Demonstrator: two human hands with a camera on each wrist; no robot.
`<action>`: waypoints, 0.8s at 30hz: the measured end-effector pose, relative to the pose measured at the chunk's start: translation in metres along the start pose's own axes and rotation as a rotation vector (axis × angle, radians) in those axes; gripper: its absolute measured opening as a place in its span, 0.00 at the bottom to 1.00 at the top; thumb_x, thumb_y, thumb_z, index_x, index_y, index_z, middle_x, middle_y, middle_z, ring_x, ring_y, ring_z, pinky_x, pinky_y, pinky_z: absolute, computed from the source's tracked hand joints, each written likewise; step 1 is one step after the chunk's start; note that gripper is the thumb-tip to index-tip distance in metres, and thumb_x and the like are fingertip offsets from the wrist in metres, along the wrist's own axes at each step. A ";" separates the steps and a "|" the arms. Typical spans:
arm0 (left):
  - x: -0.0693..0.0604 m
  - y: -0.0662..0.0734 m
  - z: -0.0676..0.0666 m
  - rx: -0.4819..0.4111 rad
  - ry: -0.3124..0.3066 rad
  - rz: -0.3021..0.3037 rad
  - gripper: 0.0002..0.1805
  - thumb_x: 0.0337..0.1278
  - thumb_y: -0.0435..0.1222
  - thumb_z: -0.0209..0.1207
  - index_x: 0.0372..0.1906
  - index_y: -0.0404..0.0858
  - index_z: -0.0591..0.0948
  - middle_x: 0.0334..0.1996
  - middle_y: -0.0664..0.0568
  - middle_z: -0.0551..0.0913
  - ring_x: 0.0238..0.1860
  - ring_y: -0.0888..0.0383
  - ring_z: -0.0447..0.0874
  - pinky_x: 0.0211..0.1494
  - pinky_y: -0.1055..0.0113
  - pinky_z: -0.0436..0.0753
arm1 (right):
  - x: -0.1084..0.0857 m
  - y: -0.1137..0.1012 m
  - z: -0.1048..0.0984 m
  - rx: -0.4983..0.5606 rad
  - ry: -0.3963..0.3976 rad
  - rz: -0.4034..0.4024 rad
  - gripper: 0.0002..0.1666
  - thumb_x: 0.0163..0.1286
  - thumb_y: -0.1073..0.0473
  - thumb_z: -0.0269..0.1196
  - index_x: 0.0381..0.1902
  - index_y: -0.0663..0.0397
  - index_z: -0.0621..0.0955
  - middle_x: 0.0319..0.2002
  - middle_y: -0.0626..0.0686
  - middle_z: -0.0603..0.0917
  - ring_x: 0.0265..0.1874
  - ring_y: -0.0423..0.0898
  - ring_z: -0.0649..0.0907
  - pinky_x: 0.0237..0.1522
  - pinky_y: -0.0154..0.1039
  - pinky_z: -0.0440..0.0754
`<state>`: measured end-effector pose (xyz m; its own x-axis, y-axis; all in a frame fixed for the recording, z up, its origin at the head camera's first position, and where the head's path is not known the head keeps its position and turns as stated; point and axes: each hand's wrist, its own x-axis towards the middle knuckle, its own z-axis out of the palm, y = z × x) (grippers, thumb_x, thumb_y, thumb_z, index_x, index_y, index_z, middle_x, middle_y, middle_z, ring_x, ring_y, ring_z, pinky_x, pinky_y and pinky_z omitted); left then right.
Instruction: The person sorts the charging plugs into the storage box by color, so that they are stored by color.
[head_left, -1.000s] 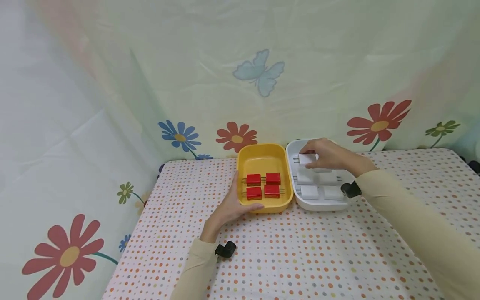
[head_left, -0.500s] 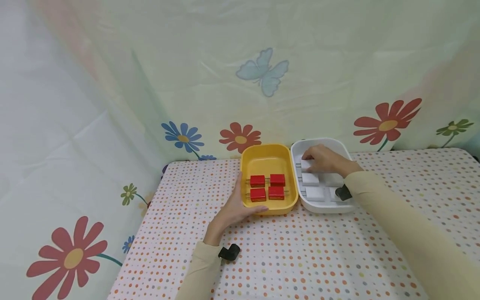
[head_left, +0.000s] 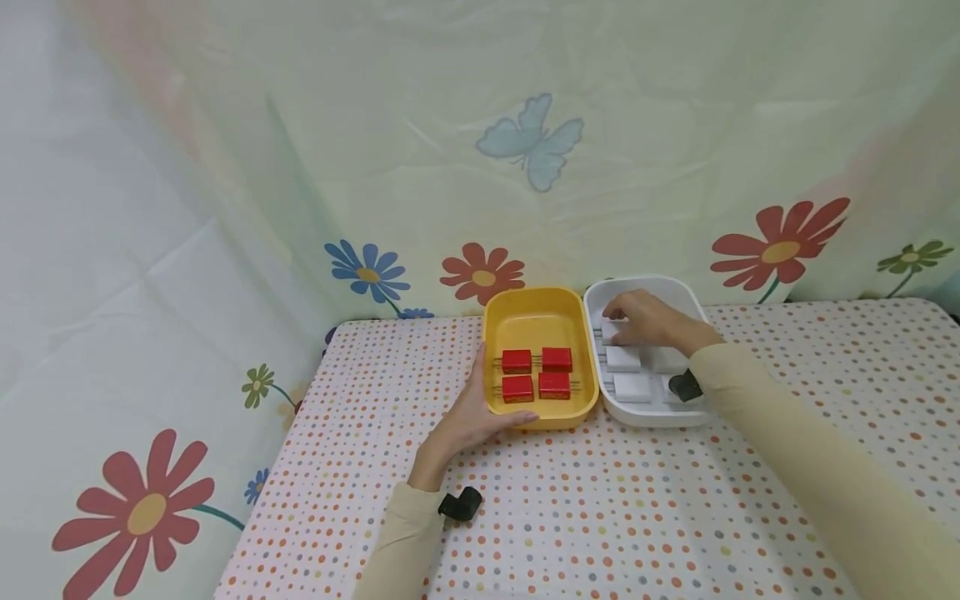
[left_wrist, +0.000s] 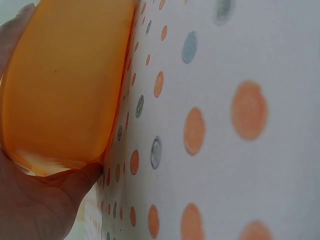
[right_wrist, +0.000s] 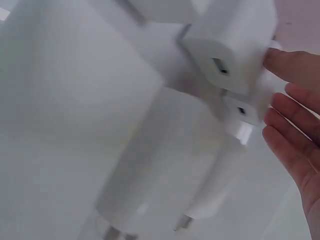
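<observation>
In the head view my left hand (head_left: pixel 468 417) holds the near left corner of a yellow plastic tray (head_left: pixel 534 323), thumb along its front wall and fingers along its left side. Several red blocks (head_left: pixel 517 362) with thin metal prongs lie inside it. My right hand (head_left: pixel 648 318) reaches into the white tray (head_left: pixel 678 293) and holds a white charger plug (head_left: pixel 611 330) at its far left, partly covered by the fingers. More white charger plugs (head_left: pixel 632 387) lie in rows nearer me. In the right wrist view a fingertip touches a charger plug (right_wrist: pixel 232 47) with a port; two-pronged plugs lie close by.
Both trays stand side by side at the back of a table covered with a dotted cloth (head_left: pixel 570 508). A flowered curtain (head_left: pixel 390 167) hangs right behind them and along the left.
The right hand has come down with the charger plug to the far left of the row in the white tray. The left hand keeps its hold. The head view has shifted slightly.
</observation>
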<state>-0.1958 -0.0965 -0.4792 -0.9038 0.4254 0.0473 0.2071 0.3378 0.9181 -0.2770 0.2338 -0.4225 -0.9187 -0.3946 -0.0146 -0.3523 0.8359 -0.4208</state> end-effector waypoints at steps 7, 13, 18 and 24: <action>-0.002 -0.001 0.004 0.023 0.005 0.003 0.72 0.52 0.45 0.79 0.86 0.49 0.35 0.79 0.49 0.60 0.74 0.53 0.65 0.76 0.46 0.67 | -0.029 -0.021 -0.024 -0.039 0.077 -0.044 0.25 0.64 0.69 0.74 0.57 0.75 0.82 0.52 0.70 0.85 0.52 0.65 0.83 0.58 0.60 0.82; -0.004 -0.003 0.000 0.000 0.002 0.024 0.71 0.52 0.42 0.79 0.85 0.49 0.35 0.78 0.48 0.62 0.73 0.52 0.66 0.76 0.45 0.68 | -0.064 -0.048 -0.032 -0.048 0.126 -0.093 0.23 0.64 0.67 0.75 0.56 0.70 0.84 0.51 0.65 0.85 0.50 0.60 0.84 0.54 0.56 0.86; -0.005 -0.001 -0.002 -0.031 -0.013 0.057 0.71 0.52 0.41 0.79 0.85 0.50 0.36 0.79 0.47 0.61 0.74 0.50 0.66 0.76 0.45 0.68 | -0.094 -0.067 -0.029 -0.044 0.145 -0.154 0.23 0.64 0.66 0.76 0.56 0.67 0.84 0.51 0.60 0.85 0.49 0.57 0.85 0.51 0.53 0.87; -0.003 0.002 0.002 -0.039 -0.029 0.073 0.73 0.52 0.44 0.79 0.85 0.49 0.33 0.81 0.46 0.57 0.76 0.48 0.63 0.77 0.42 0.65 | -0.132 -0.079 -0.025 -0.042 0.181 -0.167 0.24 0.65 0.64 0.75 0.57 0.64 0.84 0.53 0.59 0.84 0.51 0.57 0.85 0.52 0.53 0.87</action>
<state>-0.1921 -0.0960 -0.4784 -0.8754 0.4721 0.1041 0.2569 0.2719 0.9274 -0.1326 0.2294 -0.3652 -0.8626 -0.4574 0.2162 -0.5059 0.7815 -0.3652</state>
